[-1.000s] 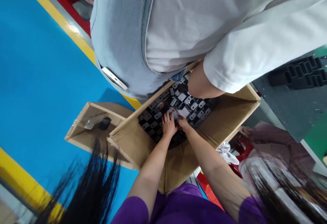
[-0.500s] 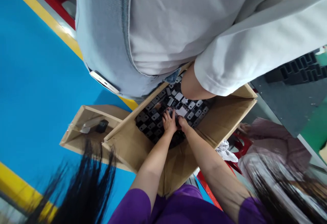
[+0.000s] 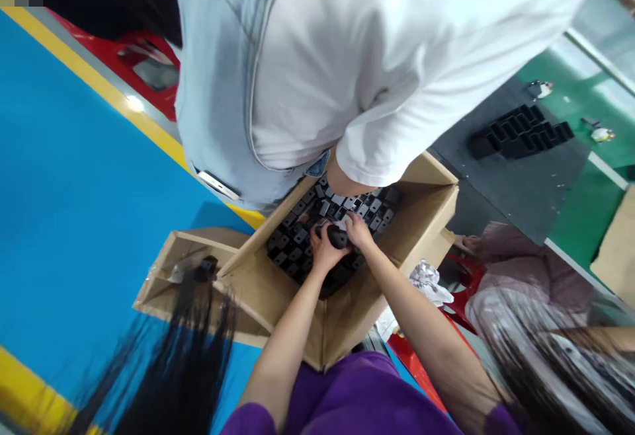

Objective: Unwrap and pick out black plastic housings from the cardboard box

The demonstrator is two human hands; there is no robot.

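Inside a deep cardboard box, my left hand is wrapped round a black block-shaped piece with rounded ends. My right hand is close beside it, fingers curled at the far right of this piece near a pale patch. What its fingertips hold, if anything, is too small to make out. Under both hands lie many small rectangular pieces, black and grey, some showing a small round hole. Another person's forearm reaches into the box at the far side, with the hand hidden.
A smaller cardboard box with a dark piece inside adjoins on the left. A person in a white shirt stands close opposite. To the right are a dark table bearing black blocks, crumpled white paper and a red stool.
The view has shifted, showing more of the dark table. My left hand now grips the black block, which shows more plainly. My right hand has moved to its far right side.
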